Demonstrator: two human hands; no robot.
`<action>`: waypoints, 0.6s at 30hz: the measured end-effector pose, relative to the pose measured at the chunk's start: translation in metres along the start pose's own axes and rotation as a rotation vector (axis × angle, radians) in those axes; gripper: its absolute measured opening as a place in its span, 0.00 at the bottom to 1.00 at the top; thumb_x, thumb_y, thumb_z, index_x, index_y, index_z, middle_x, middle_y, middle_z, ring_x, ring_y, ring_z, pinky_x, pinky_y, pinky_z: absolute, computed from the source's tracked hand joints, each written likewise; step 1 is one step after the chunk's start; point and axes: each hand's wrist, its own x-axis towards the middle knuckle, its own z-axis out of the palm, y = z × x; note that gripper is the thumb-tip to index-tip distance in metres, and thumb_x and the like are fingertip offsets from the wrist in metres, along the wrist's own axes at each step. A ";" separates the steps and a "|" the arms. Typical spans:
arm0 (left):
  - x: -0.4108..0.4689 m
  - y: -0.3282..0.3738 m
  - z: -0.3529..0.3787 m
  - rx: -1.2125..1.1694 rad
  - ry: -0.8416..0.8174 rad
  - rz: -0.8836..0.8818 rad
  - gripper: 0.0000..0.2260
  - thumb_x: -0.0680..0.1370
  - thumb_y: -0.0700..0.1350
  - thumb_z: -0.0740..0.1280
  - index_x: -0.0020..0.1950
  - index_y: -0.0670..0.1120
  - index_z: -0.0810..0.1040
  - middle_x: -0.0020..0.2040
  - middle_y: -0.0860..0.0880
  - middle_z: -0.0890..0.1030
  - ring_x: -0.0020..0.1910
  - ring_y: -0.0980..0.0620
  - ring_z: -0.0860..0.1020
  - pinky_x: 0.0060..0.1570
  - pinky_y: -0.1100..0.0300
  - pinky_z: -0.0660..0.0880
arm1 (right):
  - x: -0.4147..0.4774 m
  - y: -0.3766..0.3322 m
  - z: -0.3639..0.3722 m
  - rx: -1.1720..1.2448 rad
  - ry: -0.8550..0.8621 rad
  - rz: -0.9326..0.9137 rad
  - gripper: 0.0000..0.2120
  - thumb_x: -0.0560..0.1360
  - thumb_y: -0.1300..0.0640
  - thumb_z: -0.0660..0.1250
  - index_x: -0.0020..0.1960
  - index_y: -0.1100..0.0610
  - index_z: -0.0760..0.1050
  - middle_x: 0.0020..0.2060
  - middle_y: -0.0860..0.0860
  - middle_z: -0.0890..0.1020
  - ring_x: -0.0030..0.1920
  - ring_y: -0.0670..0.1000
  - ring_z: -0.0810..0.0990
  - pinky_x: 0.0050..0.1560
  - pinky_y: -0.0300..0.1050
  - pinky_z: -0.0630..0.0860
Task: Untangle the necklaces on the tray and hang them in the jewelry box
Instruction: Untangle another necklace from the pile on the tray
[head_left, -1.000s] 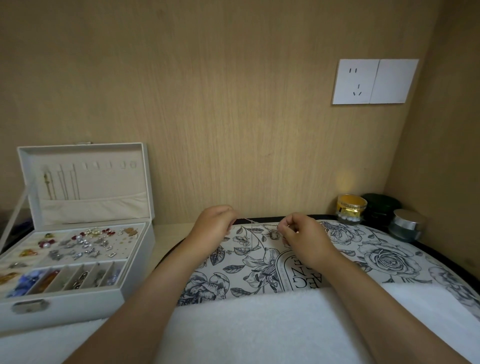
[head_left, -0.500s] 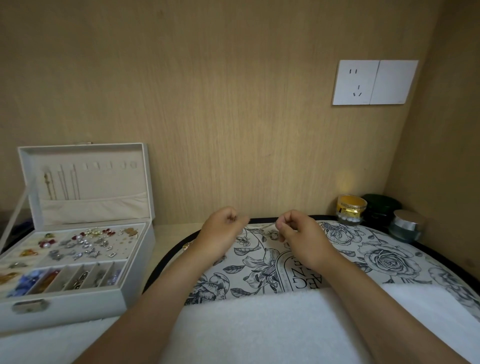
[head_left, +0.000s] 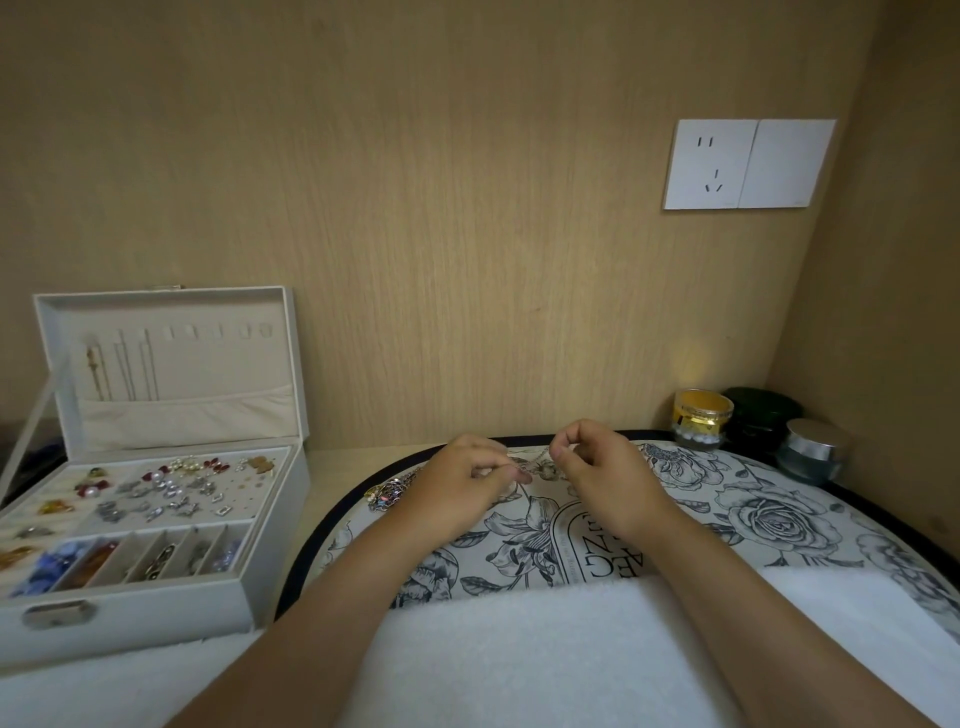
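A thin silver necklace chain (head_left: 540, 460) runs between my two hands above the floral tray (head_left: 769, 514). My left hand (head_left: 462, 480) pinches one part of it with curled fingers. My right hand (head_left: 602, 467) pinches the chain a little higher, just to the right. A darker pendant cluster (head_left: 392, 491) lies on the tray beside my left wrist. The white jewelry box (head_left: 156, 467) stands open at the left, with several chains hanging on hooks inside its lid (head_left: 124, 364).
Three small jars, gold (head_left: 701, 418), dark green (head_left: 758, 415) and silver-lidded (head_left: 815, 449), stand behind the tray at the right corner. A white towel (head_left: 519, 654) covers the near part of the tray. Wooden walls close in behind and on the right.
My hands have come closer together and dropped slightly toward the tray. The pendant cluster beside my left wrist has come into view.
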 end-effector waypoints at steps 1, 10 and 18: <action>0.000 0.000 0.001 -0.020 0.032 0.002 0.14 0.79 0.46 0.68 0.39 0.64 0.82 0.55 0.59 0.77 0.54 0.65 0.75 0.54 0.68 0.70 | 0.000 0.001 0.001 -0.044 -0.016 -0.001 0.04 0.80 0.52 0.64 0.46 0.48 0.76 0.32 0.47 0.80 0.29 0.41 0.73 0.35 0.42 0.71; 0.001 0.000 0.011 -0.280 0.015 -0.090 0.08 0.80 0.39 0.65 0.43 0.46 0.81 0.34 0.50 0.81 0.33 0.52 0.78 0.40 0.56 0.76 | -0.003 0.003 0.006 -0.237 -0.072 -0.111 0.05 0.73 0.54 0.71 0.47 0.44 0.79 0.44 0.40 0.81 0.45 0.41 0.78 0.48 0.41 0.76; -0.001 0.002 0.010 -0.330 0.021 -0.099 0.08 0.80 0.40 0.66 0.43 0.45 0.82 0.32 0.47 0.80 0.30 0.53 0.77 0.36 0.57 0.76 | -0.004 -0.004 0.013 0.235 -0.162 -0.009 0.08 0.71 0.61 0.78 0.47 0.57 0.80 0.36 0.51 0.84 0.37 0.45 0.81 0.43 0.40 0.79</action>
